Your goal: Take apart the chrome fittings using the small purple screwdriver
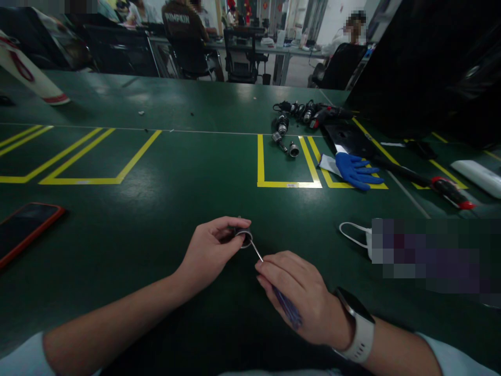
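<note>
My left hand [207, 248] is closed around a small dark metal part with a round, ring-like opening [247, 243], held just above the green table [188, 172]. Thumb and fingers pinch its sides and hide much of it. In my right hand [299, 287] is a screwdriver [287, 307] with a purplish translucent handle and a thin metal shaft. The shaft slants up and left, its tip at or inside the part's opening; how deep it reaches is hidden. A watch with a pale strap [362, 337] is on my right wrist.
Several similar metal fittings [293, 150] lie ahead, inside yellow tape [287, 184]. To the right are a blue glove [354, 168], a red-and-black handled tool [450, 192] and a white strap loop [352, 232]. A red-edged phone [29, 222] lies left. People sit beyond the table.
</note>
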A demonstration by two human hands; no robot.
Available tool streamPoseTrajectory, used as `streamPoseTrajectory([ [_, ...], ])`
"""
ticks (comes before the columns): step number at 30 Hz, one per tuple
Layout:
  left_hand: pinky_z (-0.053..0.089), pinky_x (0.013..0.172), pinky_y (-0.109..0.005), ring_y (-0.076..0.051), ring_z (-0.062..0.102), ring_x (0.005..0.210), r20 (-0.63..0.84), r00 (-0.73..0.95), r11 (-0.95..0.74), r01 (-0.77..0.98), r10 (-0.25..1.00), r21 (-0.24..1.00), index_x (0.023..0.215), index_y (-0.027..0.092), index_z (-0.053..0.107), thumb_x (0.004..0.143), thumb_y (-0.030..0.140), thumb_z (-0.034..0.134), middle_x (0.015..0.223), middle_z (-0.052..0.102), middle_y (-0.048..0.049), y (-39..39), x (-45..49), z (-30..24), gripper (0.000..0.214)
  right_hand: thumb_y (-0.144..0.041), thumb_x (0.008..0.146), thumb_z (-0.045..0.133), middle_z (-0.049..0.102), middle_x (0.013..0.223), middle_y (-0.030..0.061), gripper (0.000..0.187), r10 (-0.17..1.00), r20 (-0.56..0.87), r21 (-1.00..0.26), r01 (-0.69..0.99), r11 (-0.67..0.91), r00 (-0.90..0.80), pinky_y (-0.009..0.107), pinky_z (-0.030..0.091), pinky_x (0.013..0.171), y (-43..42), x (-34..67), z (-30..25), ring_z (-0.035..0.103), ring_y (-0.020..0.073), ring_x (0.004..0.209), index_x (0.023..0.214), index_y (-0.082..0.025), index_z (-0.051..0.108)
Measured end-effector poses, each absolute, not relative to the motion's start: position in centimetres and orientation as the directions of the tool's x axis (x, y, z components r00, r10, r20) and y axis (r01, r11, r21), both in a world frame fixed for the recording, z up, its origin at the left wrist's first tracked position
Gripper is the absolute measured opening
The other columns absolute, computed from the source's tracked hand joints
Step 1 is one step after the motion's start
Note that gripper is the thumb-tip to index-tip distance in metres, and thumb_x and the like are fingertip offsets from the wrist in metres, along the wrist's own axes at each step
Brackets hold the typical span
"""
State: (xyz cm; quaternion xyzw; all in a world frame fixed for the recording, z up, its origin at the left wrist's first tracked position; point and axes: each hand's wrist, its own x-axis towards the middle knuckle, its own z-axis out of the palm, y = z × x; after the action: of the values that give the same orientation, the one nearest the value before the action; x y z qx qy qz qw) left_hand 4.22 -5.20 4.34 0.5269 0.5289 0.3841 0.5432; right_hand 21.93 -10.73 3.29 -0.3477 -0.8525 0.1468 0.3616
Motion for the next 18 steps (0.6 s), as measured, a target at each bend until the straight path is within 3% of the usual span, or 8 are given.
streamPoseTrajectory([
  [3, 0.055, 0.083, -0.032, -0.019, 0.068, 0.09, -0.163, 0.154, 0.14, 0.146, 0.974, 0.979, 0.085, 0.017, 0.07, 0.069, 0.016, 0.067, 0.097, 0.072, -0.0042, -5.1, 4.1, 4.2, 0.017, -0.008, 0.087, 0.051, 0.068, 0.09, 0.0129, 0.021, 0.705, 0.531, -0.531, 0.464, 0.709, -0.47, 0.034, 0.054, 0.067, -10.8, 21.9, 3.7, 0.063, 0.0207, 0.079, 0.106, -0.011, 0.057],
  [6, 0.054, 0.085, -0.032, -0.018, 0.068, 0.09, -0.142, 0.113, 0.125, 0.152, 0.983, 0.981, 0.087, 0.016, 0.069, 0.07, 0.017, 0.068, 0.098, 0.072, -0.0045, -4.8, 3.9, 4.3, 0.017, -0.008, 0.086, 0.051, 0.068, 0.088, 0.0107, 0.02, 0.736, 0.537, -0.668, 0.326, 0.669, -0.413, 0.032, 0.054, 0.068, -10.9, 21.8, 4.0, 0.063, 0.0184, 0.078, 0.104, -0.014, 0.059],
  [10, 0.053, 0.087, -0.032, -0.018, 0.067, 0.091, -0.096, 0.003, 0.095, 0.142, 0.995, 0.985, 0.089, 0.015, 0.067, 0.069, 0.02, 0.069, 0.101, 0.07, -0.0048, -4.1, 3.5, 4.7, 0.02, -0.012, 0.087, 0.051, 0.068, 0.081, 0.0066, 0.014, 0.863, 0.319, -0.887, 0.197, 0.417, -0.392, 0.029, 0.052, 0.068, -10.7, 21.3, 3.8, 0.063, 0.0155, 0.074, 0.092, -0.015, 0.064],
  [13, 0.053, 0.086, -0.033, -0.019, 0.067, 0.091, -0.106, -0.009, 0.106, 0.13, 0.994, 0.986, 0.09, 0.015, 0.067, 0.069, 0.021, 0.07, 0.099, 0.071, -0.0049, -3.8, 3.3, 4.7, 0.022, -0.013, 0.087, 0.052, 0.069, 0.082, 0.0072, 0.014, 0.86, 0.233, -0.926, 0.167, 0.339, -0.455, 0.028, 0.051, 0.071, -10.5, 20.9, 3.2, 0.064, 0.0151, 0.076, 0.091, -0.013, 0.065],
  [18, 0.053, 0.086, -0.034, -0.019, 0.067, 0.089, -0.108, 0.009, 0.107, 0.111, 0.994, 0.988, 0.093, 0.015, 0.067, 0.069, 0.022, 0.07, 0.095, 0.071, -0.0047, -3.8, 3.4, 4.1, 0.025, -0.013, 0.088, 0.053, 0.068, 0.087, 0.0087, 0.015, 0.825, 0.248, -0.918, 0.15, 0.368, -0.509, 0.03, 0.051, 0.076, -10.3, 20.6, 2.6, 0.063, 0.0162, 0.082, 0.097, -0.013, 0.064],
])
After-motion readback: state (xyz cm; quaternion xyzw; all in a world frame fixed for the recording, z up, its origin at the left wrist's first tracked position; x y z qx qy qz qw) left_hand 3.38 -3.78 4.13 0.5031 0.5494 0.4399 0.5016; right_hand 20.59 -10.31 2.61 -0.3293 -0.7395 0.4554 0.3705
